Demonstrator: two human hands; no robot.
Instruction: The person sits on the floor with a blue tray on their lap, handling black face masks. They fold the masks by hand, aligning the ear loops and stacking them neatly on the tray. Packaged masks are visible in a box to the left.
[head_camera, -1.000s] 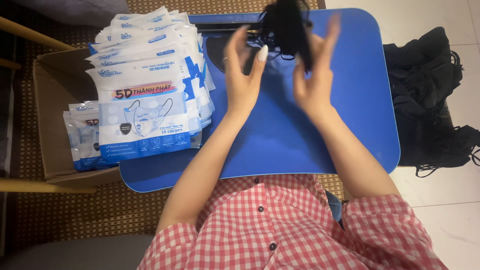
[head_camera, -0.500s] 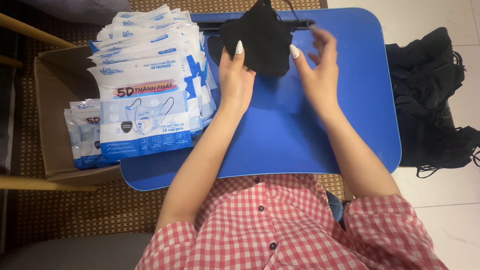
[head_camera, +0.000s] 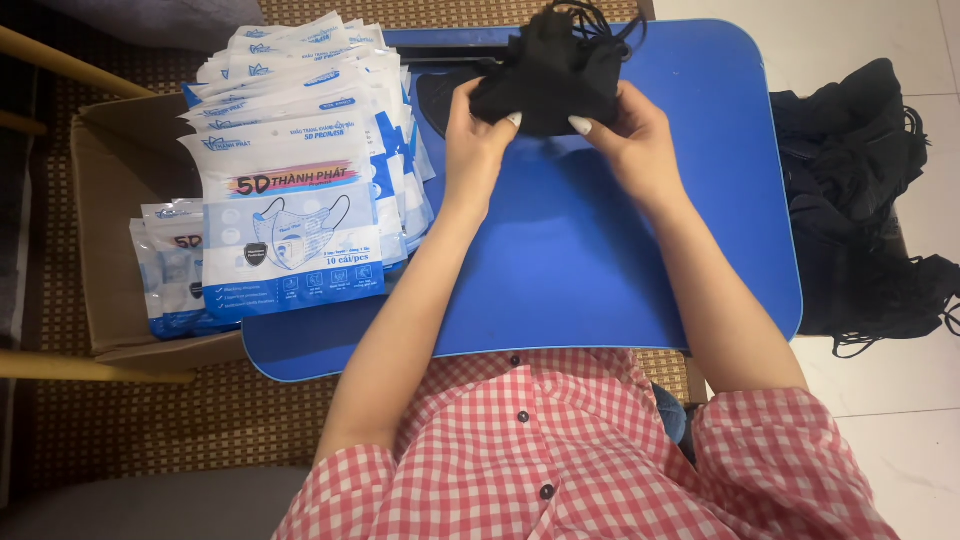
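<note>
A bundle of black face masks (head_camera: 555, 70) with loose ear loops is held above the far part of the blue table (head_camera: 600, 260). My left hand (head_camera: 475, 135) grips its left side and my right hand (head_camera: 630, 130) grips its right side, thumbs on top. A fanned stack of white and blue mask packets (head_camera: 300, 170) lies on the table's left side, close to my left hand.
A cardboard box (head_camera: 105, 200) with more packets (head_camera: 170, 270) stands left of the table. A heap of black masks (head_camera: 860, 200) lies on the tiled floor at the right. A woven mat (head_camera: 150, 420) lies under the table.
The black masks were held up loosely between spread fingers; both hands have since closed in and lowered, now squeezing them into a tighter bundle.
</note>
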